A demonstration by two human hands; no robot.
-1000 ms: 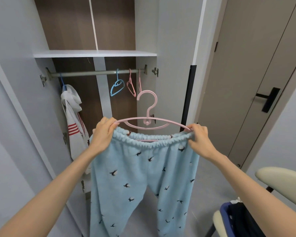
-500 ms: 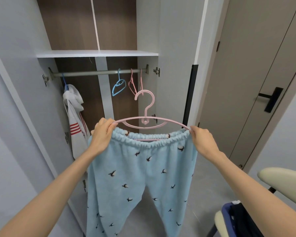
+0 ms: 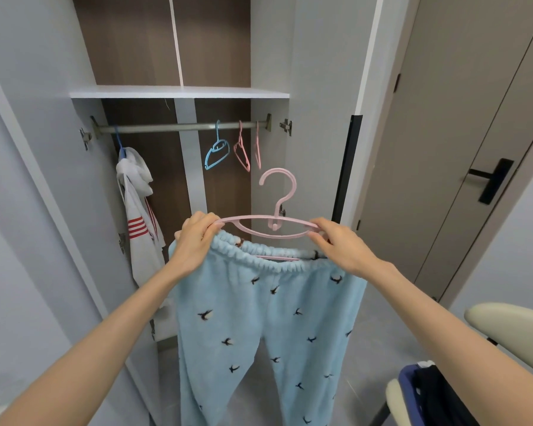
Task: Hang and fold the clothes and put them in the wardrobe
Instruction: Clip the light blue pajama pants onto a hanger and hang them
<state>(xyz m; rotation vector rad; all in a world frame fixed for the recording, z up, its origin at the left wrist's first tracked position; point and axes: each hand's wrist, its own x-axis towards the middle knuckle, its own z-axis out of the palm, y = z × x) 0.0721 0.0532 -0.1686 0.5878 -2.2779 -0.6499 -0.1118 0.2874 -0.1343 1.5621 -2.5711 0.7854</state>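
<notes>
Light blue fleece trousers (image 3: pixel 268 327) printed with small dark birds hang by their waistband from a pink plastic hanger (image 3: pixel 277 207), held up in front of the open wardrobe. My left hand (image 3: pixel 194 241) grips the hanger's left end together with the waistband. My right hand (image 3: pixel 340 244) pinches the hanger's right end, with the waistband under its fingers. The hanger's hook points up, below and in front of the metal rail (image 3: pixel 179 127).
On the rail hang a white hooded top with red stripes (image 3: pixel 139 216) at the left, an empty blue hanger (image 3: pixel 216 152) and two empty pink hangers (image 3: pixel 242 149). A white shelf (image 3: pixel 179 92) lies above. A chair (image 3: pixel 511 330) with dark clothes (image 3: pixel 437 395) stands at the lower right.
My right hand has moved inward along the hanger, from the outer tip toward the middle. The hanger and trousers stay at about the same height before the wardrobe.
</notes>
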